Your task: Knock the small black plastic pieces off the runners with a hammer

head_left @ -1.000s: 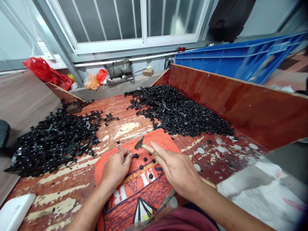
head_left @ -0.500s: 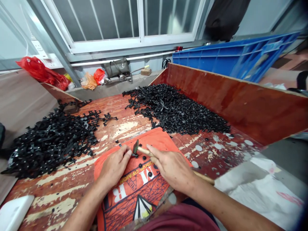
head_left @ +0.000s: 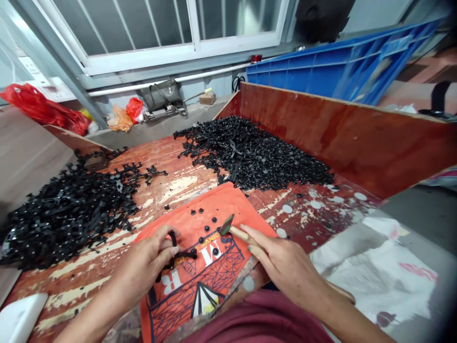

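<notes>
My left hand (head_left: 152,252) pinches a black branched plastic part (head_left: 182,254) over the left side of an orange printed cloth (head_left: 214,207). My right hand (head_left: 282,255) is closed round the wooden handle of a small hammer; the hammer's dark head (head_left: 226,225) points up and left above the cloth. Several small round black pieces lie on the cloth between the hands, one of them a black button-like piece (head_left: 215,251) on the printed letters. The hammer's handle end shows beyond my right wrist.
Heaps of black parts lie left (head_left: 71,205) and at the back centre (head_left: 246,152). A red-brown board (head_left: 339,128) edges the right side, with a blue crate (head_left: 303,78) behind it. A white sack (head_left: 371,271) lies right, a white object (head_left: 23,317) lower left.
My left hand has moved left and down, and the black branched part now shows in it. My right hand and the hammer have shifted right, away from my left fingers.
</notes>
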Available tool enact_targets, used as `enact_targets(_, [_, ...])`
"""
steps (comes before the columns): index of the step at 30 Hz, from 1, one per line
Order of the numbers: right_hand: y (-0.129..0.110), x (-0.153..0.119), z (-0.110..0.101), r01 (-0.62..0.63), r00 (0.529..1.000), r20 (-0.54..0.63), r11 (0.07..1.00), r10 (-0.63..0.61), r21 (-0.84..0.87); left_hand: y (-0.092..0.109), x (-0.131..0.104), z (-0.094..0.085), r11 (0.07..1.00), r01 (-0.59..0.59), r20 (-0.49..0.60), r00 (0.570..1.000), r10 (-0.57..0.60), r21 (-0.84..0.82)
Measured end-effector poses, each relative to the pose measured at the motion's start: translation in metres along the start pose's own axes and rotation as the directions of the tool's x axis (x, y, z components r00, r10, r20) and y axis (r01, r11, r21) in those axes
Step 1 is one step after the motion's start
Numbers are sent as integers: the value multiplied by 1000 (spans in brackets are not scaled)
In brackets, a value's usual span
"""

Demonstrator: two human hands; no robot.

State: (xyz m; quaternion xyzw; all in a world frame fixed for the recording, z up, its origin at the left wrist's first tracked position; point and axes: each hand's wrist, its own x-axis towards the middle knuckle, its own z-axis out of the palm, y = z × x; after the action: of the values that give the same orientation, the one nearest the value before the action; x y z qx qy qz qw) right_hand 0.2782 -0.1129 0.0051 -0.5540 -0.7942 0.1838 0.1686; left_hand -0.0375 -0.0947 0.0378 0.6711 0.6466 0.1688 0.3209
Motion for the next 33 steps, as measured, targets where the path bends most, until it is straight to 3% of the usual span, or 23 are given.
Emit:
enact_targets(2, [1, -2, 1, 22, 1000, -7, 1000, -22, -5, -2, 0, -11, 999, 30, -4, 1000, -30, 12])
enact_targets(4, [2, -2, 3, 41, 999, -18, 999, -41, -1, -3, 0, -19, 997, 58, -87, 995, -53, 50])
enact_targets(6, [4, -2, 4, 46, 998, -46, 999, -46, 2, -2, 1, -15, 997, 72, -153, 986, -67, 30])
enact_targets(10, [5, -2, 6, 17, 997, -69, 1000, -17, 6, -2, 0, 24, 996, 11, -158, 987, -24, -85])
enact_targets(13, [4, -2, 4, 33, 998, -53, 999, -31, 29, -2, -12, 51, 997, -12, -304, 952, 34, 73])
enact_targets(16, [4, -2, 2, 29, 999, -28, 999, -28, 33, 1, -30, 60, 958, -63, -412, 893, 178, 278])
enact_targets(19, [4, -1, 2, 16, 1000, -20, 1000, -15, 20, 9, -38, 62, 881, -129, -337, 891, 304, 455])
enact_targets(24, [3, 0, 2, 32, 999, -30, 999, -31, 17, 18, -24, 69, 802, -43, -216, 953, 211, 596])
enact_targets(29, [2, -1, 0, 44, 998, -36, 999, -43, 29, 11, -25, 48, 791, -29, -168, 972, 165, 612])
enact_targets(33, [2, 0, 0, 24, 1000, -13, 1000, -24, 19, 5, -44, 7, 738, 37, -297, 928, 225, 674])
